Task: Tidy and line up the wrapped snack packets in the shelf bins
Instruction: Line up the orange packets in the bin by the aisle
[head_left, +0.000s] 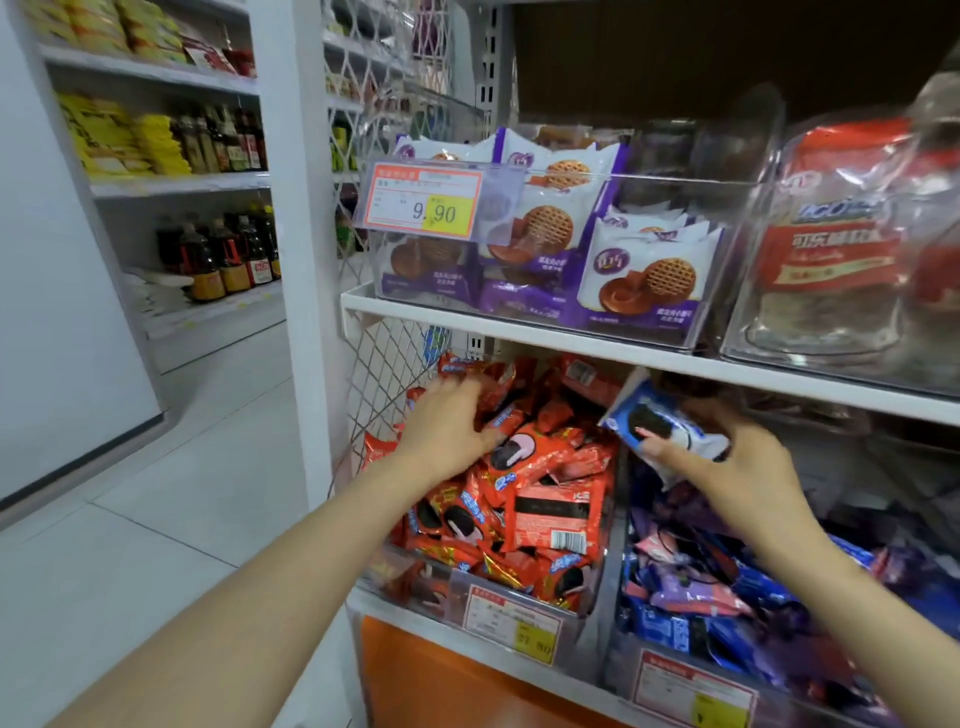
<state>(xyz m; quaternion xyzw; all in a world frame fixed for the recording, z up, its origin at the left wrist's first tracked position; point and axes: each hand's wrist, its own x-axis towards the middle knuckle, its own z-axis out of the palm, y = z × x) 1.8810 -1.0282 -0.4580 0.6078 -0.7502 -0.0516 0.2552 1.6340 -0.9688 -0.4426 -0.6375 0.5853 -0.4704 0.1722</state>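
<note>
A clear bin (587, 608) on the lower shelf holds a loose heap of red cookie packets (545, 499). My left hand (447, 426) reaches into the back of this heap, fingers curled over the red packets; blur hides whether it grips one. To its right a second clear bin (623, 654) holds jumbled blue and purple packets (727, 597). My right hand (737, 457) holds a blue-and-white cookie packet (660, 421) tilted above that bin, thumb across its front.
The upper shelf (519, 325) carries a clear bin of purple-and-white biscuit packets (639, 270) with a 9.90 price tag (423, 205), and a bin of red bags (826, 244) at right. A wire mesh panel (384, 353) closes the shelf's left end. Bottles (223, 254) stand on far shelves.
</note>
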